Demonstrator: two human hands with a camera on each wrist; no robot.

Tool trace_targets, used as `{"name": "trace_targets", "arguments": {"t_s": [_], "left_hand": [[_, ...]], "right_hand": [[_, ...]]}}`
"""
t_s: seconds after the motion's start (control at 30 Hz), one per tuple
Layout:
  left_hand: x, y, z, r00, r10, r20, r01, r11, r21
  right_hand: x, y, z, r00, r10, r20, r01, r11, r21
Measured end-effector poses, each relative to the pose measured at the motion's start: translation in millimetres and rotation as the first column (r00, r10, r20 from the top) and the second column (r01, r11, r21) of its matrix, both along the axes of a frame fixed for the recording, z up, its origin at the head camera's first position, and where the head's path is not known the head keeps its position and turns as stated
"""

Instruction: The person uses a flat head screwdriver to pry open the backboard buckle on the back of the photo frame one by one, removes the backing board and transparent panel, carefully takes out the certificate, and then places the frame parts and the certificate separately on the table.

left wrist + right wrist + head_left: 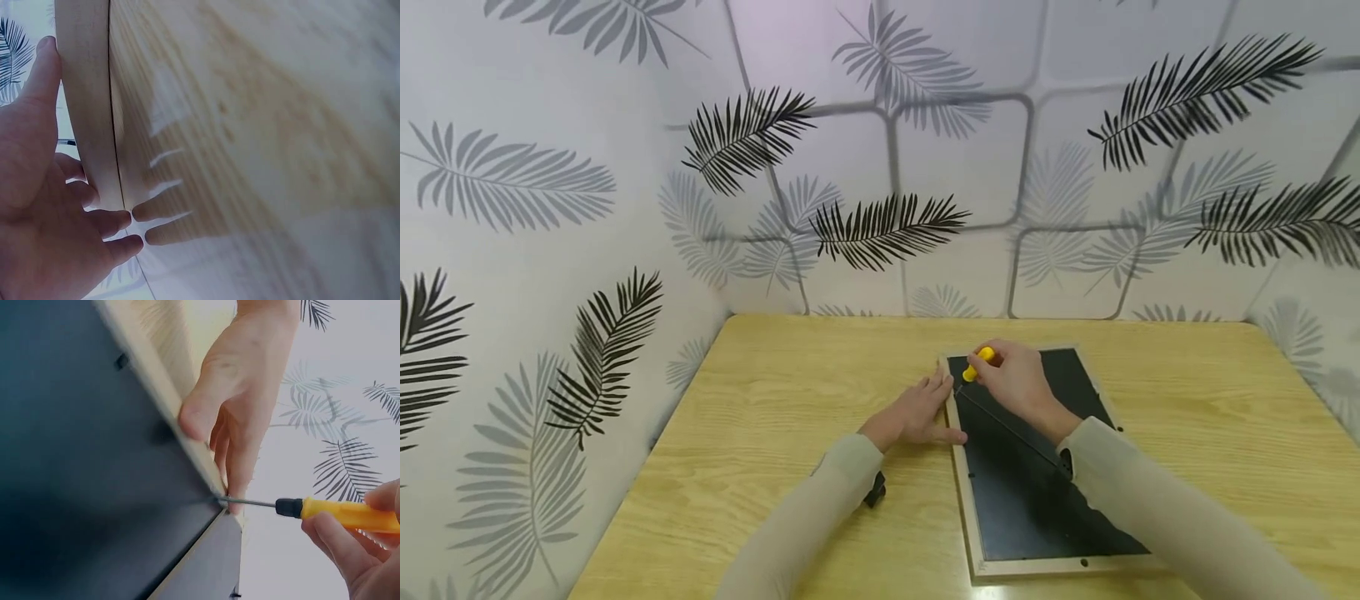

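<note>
- On the left, the wooden counter [760, 467] is seen running under the work.
- The left hand [917, 412] is laid against the frame's left side, its thumb over the rail, its other fingers stretched along the outer edge; the frame is braced rather than clasped by this grip.
- The frame [1037, 569] is laid flat on the counter, with a dark panel [1022, 500] set inside it.
- A small black tab [972, 475] is seen on the left rail, below the hand.
- The tip of the screwdriver [977, 364] is brought to the inner edge of that rail, near its upper part; whether anything there has been loosened or tightened cannot be told.
- By the right hand [1018, 382], the yellow handle is pinched in a closed grip.
- The work is judged to be under way at this one spot; the panel is seated, and other tabs are seen along the right and bottom rails, apparently unattended.
</note>
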State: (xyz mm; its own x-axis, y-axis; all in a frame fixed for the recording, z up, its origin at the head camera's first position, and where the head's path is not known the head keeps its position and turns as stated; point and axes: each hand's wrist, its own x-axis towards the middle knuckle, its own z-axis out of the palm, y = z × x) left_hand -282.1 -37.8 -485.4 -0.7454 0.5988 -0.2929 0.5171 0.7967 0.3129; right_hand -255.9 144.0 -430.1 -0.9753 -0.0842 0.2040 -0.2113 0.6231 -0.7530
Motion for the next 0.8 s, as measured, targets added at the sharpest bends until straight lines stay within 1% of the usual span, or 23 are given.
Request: {"name": "trace_targets", "arguments": {"t_s": [0.1,0.23,0.33,0.5,0.63,0.73,0.8], "left_hand": [[1.2,-1.3,-0.2,1.0,0.002,-0.01,-0.002,1.0,-0.011],[0.1,-2.5,-2.6,1.0,0.006,-0.02,-0.006,1.0,-0.012],[-1.6,-3.6,-5.2,1.0,0.014,-0.017,-0.014,1.0,-0.007],[-2.5,-6.1,-8.2,0.999,0.035,0.005,-0.035,0.999,0.006],[-1.0,-5.8,-5.5,0.999,0.031,0.008,-0.031,0.999,0.011],[0.0,-4.9,-2.7,1.0,0.029,0.001,-0.029,1.0,0.008],[0.5,-4.3,-1.3,1.0,0.03,0.0,-0.03,1.0,0.006]], "right_hand": [[1.6,4,-1.9,0.999,0.026,0.022,-0.026,0.999,-0.021],[1.4,8,-3.6,0.995,0.074,0.073,-0.067,0.993,-0.099],[-0.1,12,-5.4,0.988,0.117,0.105,-0.099,0.981,-0.167],[-2.4,15,-8.0,0.979,0.158,0.129,-0.128,0.968,-0.217],[-2.7,12,-5.7,0.977,0.176,0.118,-0.146,0.963,-0.228],[-3.5,6,-2.3,0.98,0.172,0.102,-0.151,0.971,-0.184],[-4.1,2,0.2,0.982,0.162,0.095,-0.149,0.979,-0.137]]}}
